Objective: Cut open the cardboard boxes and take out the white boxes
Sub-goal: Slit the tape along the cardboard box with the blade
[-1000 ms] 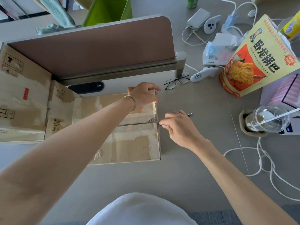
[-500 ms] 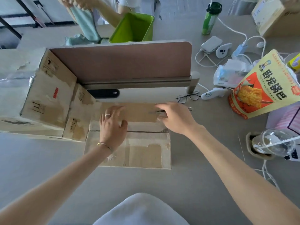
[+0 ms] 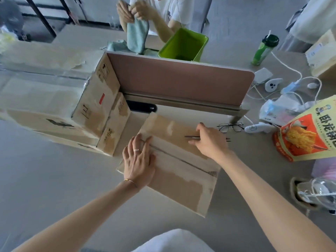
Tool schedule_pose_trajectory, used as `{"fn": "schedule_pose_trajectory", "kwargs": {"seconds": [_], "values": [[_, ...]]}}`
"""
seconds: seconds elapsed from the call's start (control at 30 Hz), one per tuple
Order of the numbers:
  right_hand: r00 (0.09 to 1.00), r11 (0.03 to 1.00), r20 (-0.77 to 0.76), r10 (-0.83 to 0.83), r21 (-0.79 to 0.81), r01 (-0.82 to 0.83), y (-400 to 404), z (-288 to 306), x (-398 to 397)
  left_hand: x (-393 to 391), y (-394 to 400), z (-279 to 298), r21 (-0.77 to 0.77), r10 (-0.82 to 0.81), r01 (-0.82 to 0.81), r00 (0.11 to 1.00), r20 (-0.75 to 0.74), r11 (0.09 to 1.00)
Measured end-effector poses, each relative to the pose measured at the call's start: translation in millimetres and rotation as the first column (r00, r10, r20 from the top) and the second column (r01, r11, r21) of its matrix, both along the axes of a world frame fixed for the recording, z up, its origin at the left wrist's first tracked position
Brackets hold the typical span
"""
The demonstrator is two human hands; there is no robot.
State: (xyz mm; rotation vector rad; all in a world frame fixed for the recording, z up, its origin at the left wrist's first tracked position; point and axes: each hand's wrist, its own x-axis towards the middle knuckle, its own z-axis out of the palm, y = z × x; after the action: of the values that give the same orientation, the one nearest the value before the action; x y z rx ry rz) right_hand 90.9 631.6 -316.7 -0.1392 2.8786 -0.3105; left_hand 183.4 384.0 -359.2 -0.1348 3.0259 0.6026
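A flat cardboard box (image 3: 181, 179) lies on the grey table in front of me, a dark slit running along its taped top seam. My left hand (image 3: 139, 161) presses flat on the box's left end, fingers straight. My right hand (image 3: 209, 142) grips a thin dark blade tool (image 3: 190, 136) over the far half of the box, tip pointing left. No white box is in sight.
Stacked cardboard boxes (image 3: 87, 106) stand at the left. A pink desk divider (image 3: 178, 82) rises behind the box. Glasses (image 3: 230, 126), cables, a snack bag (image 3: 307, 131) and a plastic cup (image 3: 316, 193) crowd the right. A person opposite holds a cloth beside a green bin (image 3: 183, 45).
My left hand moved from the box's far right corner to its left end and now presses flat. My right hand carried the tool from the right edge onto the far half. The view tilted up.
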Motion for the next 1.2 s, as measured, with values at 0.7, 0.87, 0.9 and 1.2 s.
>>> {"fn": "schedule_pose_trajectory", "kwargs": {"seconds": [0.7, 0.87, 0.9, 1.2], "values": [[0.941, 0.940, 0.072, -0.330, -0.067, 0.335, -13.9, 41.2, 65.6, -113.4, 19.8, 0.3, 0.268, -0.185, 0.232, 0.964, -0.190, 0.935], [0.978, 0.959, 0.014, -0.209, -0.190, 0.208, -61.7, 40.3, 36.6, -126.4, 26.0, 2.2, 0.275, -0.149, 0.150, 0.989, -0.023, 0.950], [0.980, 0.957, -0.001, -0.200, -0.212, 0.196, -69.0, 41.4, 32.2, -125.8, 27.3, 1.2, 0.238, -0.159, 0.159, 0.987, -0.019, 0.958], [0.966, 0.949, -0.055, -0.251, -0.212, 0.234, -72.2, 31.3, 22.9, -126.5, 26.7, -9.5, 0.176, -0.209, 0.216, 0.976, -0.056, 0.960]]}}
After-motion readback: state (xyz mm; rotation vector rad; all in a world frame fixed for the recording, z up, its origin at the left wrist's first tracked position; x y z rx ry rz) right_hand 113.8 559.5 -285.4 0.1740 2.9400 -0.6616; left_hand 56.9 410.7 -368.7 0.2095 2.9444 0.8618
